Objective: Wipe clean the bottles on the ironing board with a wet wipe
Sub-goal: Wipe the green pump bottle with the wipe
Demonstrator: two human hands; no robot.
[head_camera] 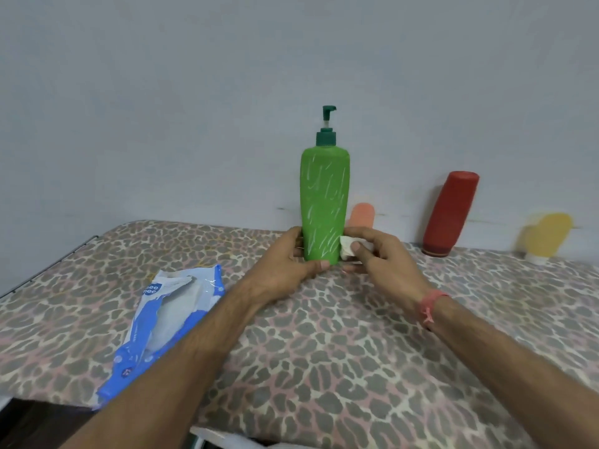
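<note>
Lying well to the left of the green pump bottle (325, 202), on the leopard-print ironing board (324, 351): a torn-open blue and white wet wipe pack (162, 322), flap side up, its near end reaching the board's front edge. Standing upright toward the board's far edge, close to the pale wall (194, 92): the green pump bottle itself, streaked with thin white marks, dark green pump on top. Gripping that bottle's base from its left: the left hand (285, 270), fingers curling behind, thumb lying across the front near the bottom. Pressing against the bottle's lower right side: a small bunched white wet wipe (347, 247), pinched between thumb and fingers of the right hand (382, 264), a pink band (431, 304) circling that wrist. Peeking out just behind the bottle's right edge: an orange bottle (363, 213), mostly hidden. Leaning further right of the green bottle: a red bottle (450, 212), cap down. Sitting furthest right: a blurred yellow bottle (544, 234), white cap down.
</note>
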